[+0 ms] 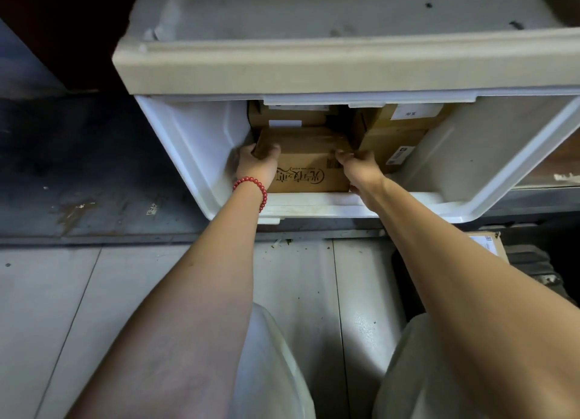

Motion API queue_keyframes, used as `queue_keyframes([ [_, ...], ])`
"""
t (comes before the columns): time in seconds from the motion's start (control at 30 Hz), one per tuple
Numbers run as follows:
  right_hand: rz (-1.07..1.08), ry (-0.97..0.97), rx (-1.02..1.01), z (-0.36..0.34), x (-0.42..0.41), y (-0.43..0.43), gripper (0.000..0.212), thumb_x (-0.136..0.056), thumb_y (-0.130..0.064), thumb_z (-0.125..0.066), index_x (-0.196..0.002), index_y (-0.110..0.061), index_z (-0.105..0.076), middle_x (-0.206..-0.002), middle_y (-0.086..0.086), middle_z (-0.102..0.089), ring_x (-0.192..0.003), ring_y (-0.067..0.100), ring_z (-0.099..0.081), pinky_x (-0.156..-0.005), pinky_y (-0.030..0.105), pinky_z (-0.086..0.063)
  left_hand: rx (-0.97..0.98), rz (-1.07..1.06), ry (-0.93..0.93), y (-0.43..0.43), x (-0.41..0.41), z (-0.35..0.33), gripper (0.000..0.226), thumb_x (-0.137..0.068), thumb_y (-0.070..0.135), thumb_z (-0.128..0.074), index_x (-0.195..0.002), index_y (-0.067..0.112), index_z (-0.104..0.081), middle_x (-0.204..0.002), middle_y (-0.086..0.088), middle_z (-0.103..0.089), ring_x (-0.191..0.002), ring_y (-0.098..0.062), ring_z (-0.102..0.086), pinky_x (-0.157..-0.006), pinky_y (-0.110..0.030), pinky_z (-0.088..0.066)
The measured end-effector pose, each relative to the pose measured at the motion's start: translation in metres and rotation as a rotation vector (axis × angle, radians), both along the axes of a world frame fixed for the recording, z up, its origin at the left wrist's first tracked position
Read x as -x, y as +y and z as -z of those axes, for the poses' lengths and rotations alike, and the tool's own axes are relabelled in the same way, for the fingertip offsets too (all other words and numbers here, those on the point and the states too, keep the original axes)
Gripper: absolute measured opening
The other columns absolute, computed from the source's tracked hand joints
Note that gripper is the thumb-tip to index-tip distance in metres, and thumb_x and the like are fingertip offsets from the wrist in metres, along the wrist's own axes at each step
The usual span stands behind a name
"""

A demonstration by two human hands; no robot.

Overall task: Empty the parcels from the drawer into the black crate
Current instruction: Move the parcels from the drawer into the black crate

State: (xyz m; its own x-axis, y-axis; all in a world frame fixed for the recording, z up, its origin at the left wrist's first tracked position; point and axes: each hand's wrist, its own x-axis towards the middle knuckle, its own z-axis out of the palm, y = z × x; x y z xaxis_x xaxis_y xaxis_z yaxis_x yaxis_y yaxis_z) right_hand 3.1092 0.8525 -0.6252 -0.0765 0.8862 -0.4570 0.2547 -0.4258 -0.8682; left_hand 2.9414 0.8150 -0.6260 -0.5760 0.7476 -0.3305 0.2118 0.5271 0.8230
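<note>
A white plastic drawer point(194, 155) stands pulled out under a beige cabinet top. Inside it lie several brown cardboard parcels. The nearest parcel point(306, 164) bears dark printed lettering on its front face. My left hand point(255, 164), with a red bead bracelet on its wrist, grips that parcel's left corner. My right hand point(357, 166) grips its right edge. Behind it sits another parcel point(292, 117) with a white label, and to the right a third parcel point(398, 130) with labels. At the right edge, the black crate point(530, 261) holds a labelled box point(486, 243).
The beige cabinet top point(314, 70) overhangs the drawer's back half. Grey floor tiles point(94, 293) spread below, with a dark stained strip point(78, 199) to the left of the drawer. My knees in light trousers point(276, 371) show at the bottom.
</note>
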Motion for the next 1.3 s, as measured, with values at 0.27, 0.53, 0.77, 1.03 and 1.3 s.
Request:
queue_keyframes([
  [0.27, 0.017, 0.027, -0.03, -0.031, -0.014, -0.034, 0.049, -0.098, -0.03, -0.051, -0.138, -0.013, -0.028, -0.129, 0.009, -0.05, -0.124, 0.028, -0.047, -0.105, 0.043, -0.041, -0.131, -0.02, -0.104, -0.041, -0.018, -0.033, 0.053, -0.09, 0.045, -0.058, -0.135, 0.022, -0.046, -0.119, -0.004, -0.06, -0.103, -0.022, -0.059, -0.093, -0.035, -0.046],
  [0.53, -0.002, 0.072, -0.035, -0.066, -0.048, -0.094, 0.042, -0.1, -0.03, -0.048, -0.134, -0.012, -0.032, -0.113, 0.003, -0.047, -0.099, 0.015, -0.046, -0.067, 0.027, -0.041, -0.172, 0.062, -0.074, -0.099, -0.043, -0.079, 0.061, -0.091, 0.043, -0.058, -0.143, 0.022, -0.034, -0.138, -0.002, -0.045, -0.118, -0.019, -0.048, -0.09, -0.031, -0.041],
  [0.77, 0.04, 0.154, 0.01, -0.087, -0.066, -0.138, 0.032, -0.099, -0.034, -0.048, -0.124, -0.016, -0.041, -0.122, 0.007, -0.052, -0.109, 0.026, -0.051, -0.084, 0.042, -0.047, -0.254, 0.047, 0.024, -0.15, -0.057, -0.117, 0.065, -0.083, 0.046, -0.068, -0.137, 0.023, -0.041, -0.127, 0.005, -0.054, -0.101, -0.01, -0.048, -0.082, -0.024, -0.037],
  [1.03, -0.004, 0.075, 0.115, -0.067, -0.082, -0.175, 0.051, -0.091, -0.029, -0.056, -0.136, -0.015, -0.037, -0.122, 0.008, -0.05, -0.109, 0.026, -0.048, -0.071, 0.033, -0.044, -0.312, 0.087, -0.073, -0.202, -0.081, -0.073, 0.068, -0.076, 0.043, -0.076, -0.135, 0.028, -0.045, -0.13, 0.011, -0.049, -0.114, -0.012, -0.049, -0.075, -0.019, -0.048],
  [1.3, -0.052, 0.047, 0.025, -0.062, -0.095, -0.177, 0.067, -0.084, -0.023, -0.069, -0.139, -0.017, -0.033, -0.127, 0.005, -0.052, -0.113, 0.024, -0.052, -0.088, 0.037, -0.048, -0.363, 0.143, -0.047, -0.214, -0.072, -0.067, 0.069, -0.074, 0.027, -0.081, -0.134, 0.031, -0.047, -0.135, 0.008, -0.048, -0.122, -0.013, -0.045, -0.09, -0.028, -0.047],
])
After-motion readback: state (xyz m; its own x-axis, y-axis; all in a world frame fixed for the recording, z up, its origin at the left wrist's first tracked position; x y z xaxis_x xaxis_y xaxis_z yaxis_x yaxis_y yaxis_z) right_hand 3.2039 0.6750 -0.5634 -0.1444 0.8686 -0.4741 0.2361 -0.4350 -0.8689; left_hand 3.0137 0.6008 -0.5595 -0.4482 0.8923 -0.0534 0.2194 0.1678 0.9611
